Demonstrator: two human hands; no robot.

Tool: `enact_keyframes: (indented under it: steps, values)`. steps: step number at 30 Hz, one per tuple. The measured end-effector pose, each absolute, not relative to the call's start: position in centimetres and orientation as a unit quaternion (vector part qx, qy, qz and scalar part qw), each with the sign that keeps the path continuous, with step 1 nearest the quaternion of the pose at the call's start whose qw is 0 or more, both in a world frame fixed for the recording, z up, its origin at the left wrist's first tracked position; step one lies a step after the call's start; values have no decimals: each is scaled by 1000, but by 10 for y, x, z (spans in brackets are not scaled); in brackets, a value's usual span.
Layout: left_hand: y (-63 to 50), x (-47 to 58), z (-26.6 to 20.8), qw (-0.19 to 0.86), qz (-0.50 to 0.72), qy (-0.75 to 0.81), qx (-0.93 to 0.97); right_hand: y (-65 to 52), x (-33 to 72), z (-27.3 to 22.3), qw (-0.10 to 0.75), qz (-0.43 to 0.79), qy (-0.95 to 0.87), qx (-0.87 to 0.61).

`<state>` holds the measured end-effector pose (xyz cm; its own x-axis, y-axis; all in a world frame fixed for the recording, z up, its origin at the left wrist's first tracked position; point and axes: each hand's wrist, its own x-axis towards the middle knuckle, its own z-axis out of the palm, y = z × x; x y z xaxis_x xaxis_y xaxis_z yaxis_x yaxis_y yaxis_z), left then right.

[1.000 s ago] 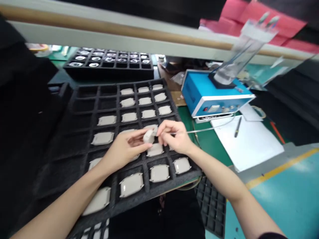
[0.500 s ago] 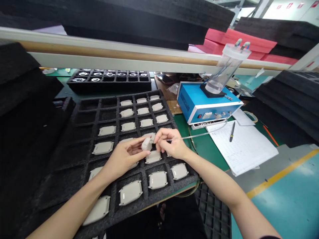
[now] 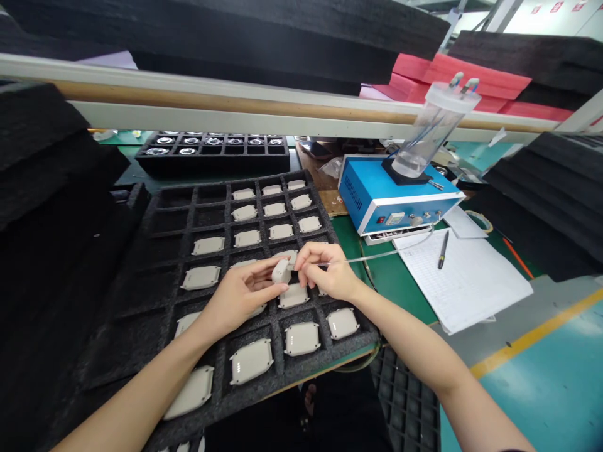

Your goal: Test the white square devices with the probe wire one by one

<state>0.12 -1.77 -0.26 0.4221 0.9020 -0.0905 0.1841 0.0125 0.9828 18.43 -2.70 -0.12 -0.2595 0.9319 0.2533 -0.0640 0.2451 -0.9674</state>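
Observation:
Between its thumb and fingers, my left hand (image 3: pixel 242 292) holds a pale beige watch case (image 3: pixel 281 271), tilted up on edge above the foam tray. My right hand (image 3: pixel 325 269) is closed in a pinch around the end of a thin clear tube (image 3: pixel 377 256). The tube's tip meets the side of the watch case; whether it is pressed in I cannot tell. Below both hands lies a black foam tray (image 3: pixel 277 370) with several like watch cases (image 3: pixel 252 361) in its compartments. The tube runs right to a blue machine (image 3: pixel 400 198).
A clear cylinder (image 3: pixel 426 135) of liquid stands on the blue machine. Papers (image 3: pixel 464 282) with a pen (image 3: pixel 443 249) lie to the right. Another black tray (image 3: pixel 211 164) with ring-like parts is behind. Black foam stacks (image 3: pixel 42 220) rise at left, and a shelf rail (image 3: pixel 235 107) crosses above.
The whole view has shifted slightly, so everything sits a little further right. Both hands keep the same hold on the watch case and tube.

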Motion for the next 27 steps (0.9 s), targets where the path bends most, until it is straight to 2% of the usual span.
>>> enact_keyframes:
  steps: [27]
  values:
    - [-16, 1, -6, 572, 330, 419, 623, -27, 185, -1, 492, 502, -614, -359]
